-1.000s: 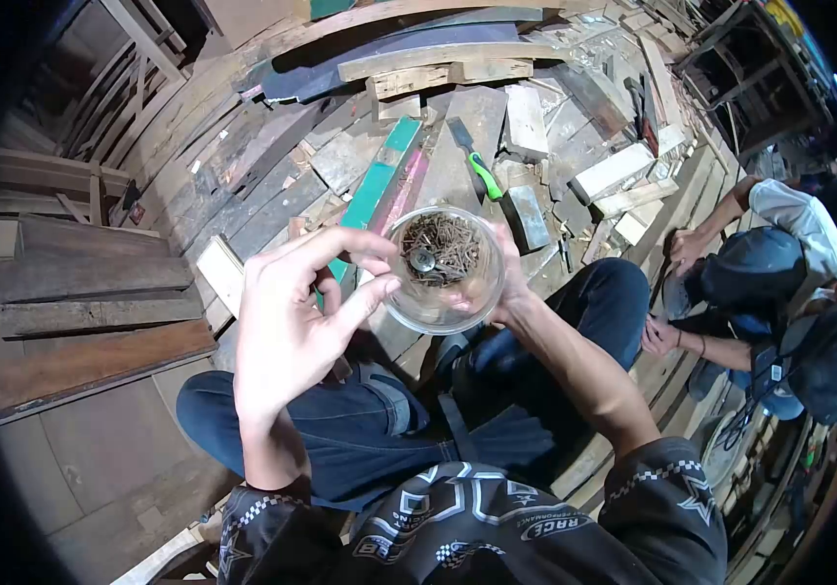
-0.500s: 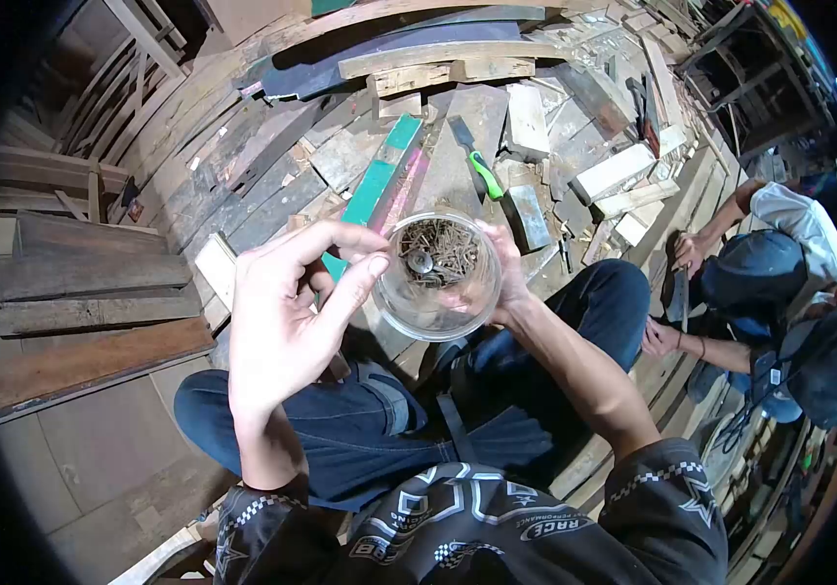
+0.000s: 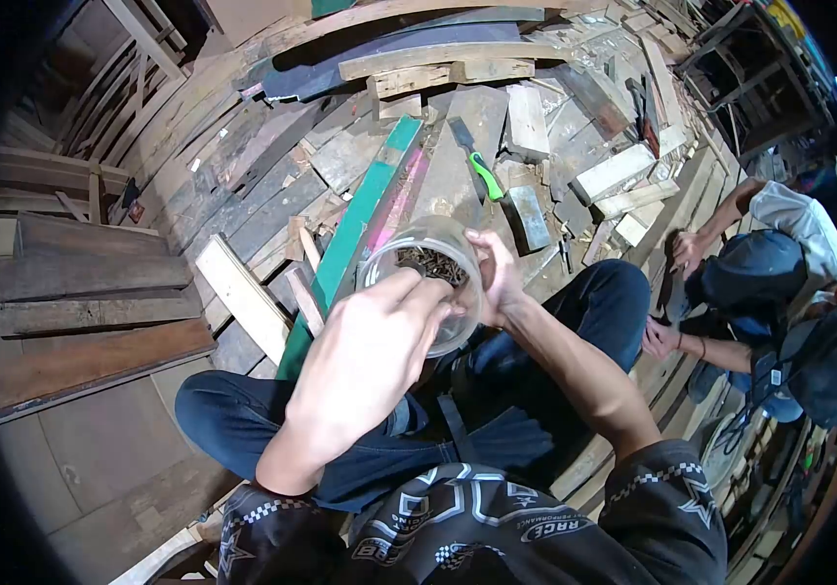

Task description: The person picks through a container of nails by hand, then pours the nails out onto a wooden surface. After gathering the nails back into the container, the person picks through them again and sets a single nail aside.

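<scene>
A clear plastic jar (image 3: 464, 331) with a pile of nails (image 3: 430, 261) in it is held over my lap. My right hand (image 3: 499, 281) is closed around its right side, thumb near the rim. My left hand (image 3: 360, 351) reaches into the mouth of the jar from the left, its fingers bunched together at the nails. The fingertips are hidden, so whether they pinch a nail does not show. Beyond the jar lies a chisel (image 3: 479, 168) with a green handle. A green-painted wood strip (image 3: 370, 200) lies left of the jar.
Wood offcuts (image 3: 528, 122) and long boards (image 3: 448, 63) cover the floor ahead. Stacked planks (image 3: 97, 292) are at left. On the right a co-worker (image 3: 760, 263) sits close by, holding a dark tool. A metal block (image 3: 528, 216) lies near my knee.
My left hand has moved right and down from beside the rim into the jar. The jar has tilted and shifted slightly left in my right hand.
</scene>
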Demonstrator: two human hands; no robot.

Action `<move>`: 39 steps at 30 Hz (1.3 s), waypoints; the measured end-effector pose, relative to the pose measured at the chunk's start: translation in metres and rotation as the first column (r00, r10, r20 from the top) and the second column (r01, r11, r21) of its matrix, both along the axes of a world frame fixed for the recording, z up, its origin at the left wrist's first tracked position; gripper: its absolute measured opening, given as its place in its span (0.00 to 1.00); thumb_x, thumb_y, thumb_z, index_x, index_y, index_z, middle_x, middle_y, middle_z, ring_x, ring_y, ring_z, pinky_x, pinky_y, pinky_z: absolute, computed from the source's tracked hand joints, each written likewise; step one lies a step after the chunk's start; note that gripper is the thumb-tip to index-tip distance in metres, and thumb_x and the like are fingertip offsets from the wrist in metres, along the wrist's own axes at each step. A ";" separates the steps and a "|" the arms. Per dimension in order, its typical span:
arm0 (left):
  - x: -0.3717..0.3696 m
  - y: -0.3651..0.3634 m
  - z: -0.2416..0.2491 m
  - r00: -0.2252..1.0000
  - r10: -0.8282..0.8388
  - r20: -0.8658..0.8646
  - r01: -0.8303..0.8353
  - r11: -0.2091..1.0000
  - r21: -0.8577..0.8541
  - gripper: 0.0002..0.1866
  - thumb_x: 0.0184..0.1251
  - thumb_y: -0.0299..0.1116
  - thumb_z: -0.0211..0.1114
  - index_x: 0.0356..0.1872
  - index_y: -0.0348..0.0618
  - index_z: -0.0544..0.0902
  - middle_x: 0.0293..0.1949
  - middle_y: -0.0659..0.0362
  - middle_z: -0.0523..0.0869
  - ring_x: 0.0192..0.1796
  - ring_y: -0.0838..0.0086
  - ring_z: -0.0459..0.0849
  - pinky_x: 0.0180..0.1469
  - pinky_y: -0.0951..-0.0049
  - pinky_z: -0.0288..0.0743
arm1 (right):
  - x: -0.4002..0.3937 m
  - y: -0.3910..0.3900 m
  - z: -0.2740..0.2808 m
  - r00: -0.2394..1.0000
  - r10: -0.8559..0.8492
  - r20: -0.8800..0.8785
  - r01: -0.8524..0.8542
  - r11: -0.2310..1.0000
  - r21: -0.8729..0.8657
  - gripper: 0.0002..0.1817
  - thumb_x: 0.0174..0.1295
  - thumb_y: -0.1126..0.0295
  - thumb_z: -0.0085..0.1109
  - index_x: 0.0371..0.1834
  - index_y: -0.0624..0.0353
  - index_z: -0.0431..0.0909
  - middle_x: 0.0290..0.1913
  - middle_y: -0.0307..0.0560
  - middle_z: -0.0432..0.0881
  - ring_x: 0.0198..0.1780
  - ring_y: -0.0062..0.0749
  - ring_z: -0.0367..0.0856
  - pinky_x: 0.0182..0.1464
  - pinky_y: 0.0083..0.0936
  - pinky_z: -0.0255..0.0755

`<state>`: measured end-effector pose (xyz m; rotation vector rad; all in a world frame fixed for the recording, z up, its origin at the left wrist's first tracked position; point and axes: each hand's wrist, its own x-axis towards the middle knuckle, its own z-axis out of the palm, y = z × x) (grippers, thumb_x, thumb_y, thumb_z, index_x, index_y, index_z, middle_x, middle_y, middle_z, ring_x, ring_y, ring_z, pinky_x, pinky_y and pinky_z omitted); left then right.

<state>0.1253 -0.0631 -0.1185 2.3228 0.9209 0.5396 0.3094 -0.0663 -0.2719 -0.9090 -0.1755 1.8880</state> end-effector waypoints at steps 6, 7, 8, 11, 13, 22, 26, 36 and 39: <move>0.008 -0.002 -0.022 0.962 0.059 -0.267 -0.035 0.995 0.093 0.07 0.54 0.20 0.62 0.36 0.30 0.80 0.36 0.41 0.83 0.38 0.48 0.86 0.41 0.56 0.81 | -0.008 -0.003 -0.002 0.995 0.090 0.038 -0.092 0.994 0.051 0.29 0.64 0.43 0.43 0.57 0.52 0.76 0.37 0.38 0.83 0.27 0.25 0.78 0.17 0.22 0.57; 0.007 -0.001 -0.024 0.955 0.069 -0.290 -0.053 0.997 0.061 0.08 0.54 0.21 0.64 0.37 0.30 0.81 0.37 0.39 0.83 0.39 0.46 0.86 0.40 0.55 0.81 | -0.008 -0.002 -0.003 0.994 0.101 0.044 -0.104 0.993 0.064 0.29 0.64 0.43 0.43 0.57 0.52 0.76 0.37 0.38 0.83 0.27 0.25 0.78 0.17 0.22 0.58; 0.007 0.000 -0.025 0.948 0.069 -0.309 -0.061 0.997 0.036 0.09 0.54 0.21 0.64 0.37 0.31 0.81 0.37 0.39 0.83 0.39 0.46 0.86 0.40 0.55 0.81 | -0.008 -0.002 -0.006 0.992 0.112 0.050 -0.115 0.990 0.077 0.29 0.64 0.43 0.43 0.56 0.53 0.76 0.37 0.38 0.83 0.27 0.25 0.77 0.17 0.22 0.58; 0.008 0.005 -0.034 0.956 0.071 -0.285 -0.078 0.997 -0.015 0.09 0.54 0.22 0.65 0.38 0.32 0.81 0.37 0.39 0.84 0.39 0.46 0.86 0.41 0.54 0.80 | -0.009 -0.002 -0.008 0.986 0.151 0.066 -0.158 0.981 0.113 0.30 0.64 0.42 0.43 0.55 0.54 0.75 0.36 0.39 0.82 0.26 0.25 0.76 0.17 0.22 0.58; 0.008 0.009 -0.055 0.985 0.070 -0.157 -0.074 0.997 -0.022 0.10 0.54 0.23 0.65 0.38 0.34 0.82 0.38 0.39 0.84 0.40 0.46 0.86 0.42 0.53 0.80 | -0.009 -0.003 -0.006 0.980 0.186 0.076 -0.194 0.973 0.126 0.30 0.64 0.42 0.43 0.55 0.54 0.75 0.36 0.39 0.82 0.25 0.26 0.75 0.17 0.22 0.58; 0.010 0.021 -0.083 0.996 0.081 -0.049 -0.085 0.992 -0.096 0.20 0.60 0.25 0.61 0.55 0.37 0.79 0.46 0.40 0.83 0.50 0.48 0.82 0.51 0.56 0.76 | -0.011 -0.002 -0.018 0.974 0.191 0.121 -0.199 0.978 0.060 0.28 0.64 0.43 0.44 0.54 0.51 0.76 0.36 0.36 0.83 0.28 0.22 0.77 0.20 0.22 0.58; 0.016 0.030 -0.090 0.987 0.087 -0.132 -0.111 0.977 -0.182 0.17 0.59 0.25 0.60 0.50 0.35 0.80 0.43 0.42 0.84 0.46 0.48 0.83 0.48 0.56 0.76 | -0.006 -0.001 -0.026 0.972 0.207 0.115 -0.220 0.969 0.113 0.27 0.64 0.43 0.45 0.54 0.51 0.76 0.36 0.34 0.83 0.28 0.21 0.78 0.19 0.21 0.58; 0.027 0.035 -0.123 0.966 0.182 -0.186 -0.202 0.975 -0.095 0.14 0.59 0.36 0.66 0.42 0.36 0.84 0.40 0.41 0.86 0.45 0.52 0.86 0.47 0.56 0.79 | -0.005 0.001 -0.026 0.945 0.156 0.286 -0.184 0.980 0.076 0.25 0.65 0.41 0.45 0.47 0.50 0.76 0.28 0.31 0.77 0.23 0.19 0.70 0.21 0.21 0.50; 0.023 0.039 -0.148 0.971 0.184 -0.152 -0.196 0.978 -0.072 0.11 0.59 0.32 0.64 0.39 0.36 0.84 0.37 0.41 0.85 0.42 0.49 0.85 0.45 0.54 0.78 | -0.003 0.003 -0.030 0.953 0.155 0.262 -0.191 0.974 0.118 0.23 0.65 0.44 0.49 0.45 0.52 0.77 0.29 0.33 0.79 0.22 0.19 0.70 0.19 0.20 0.54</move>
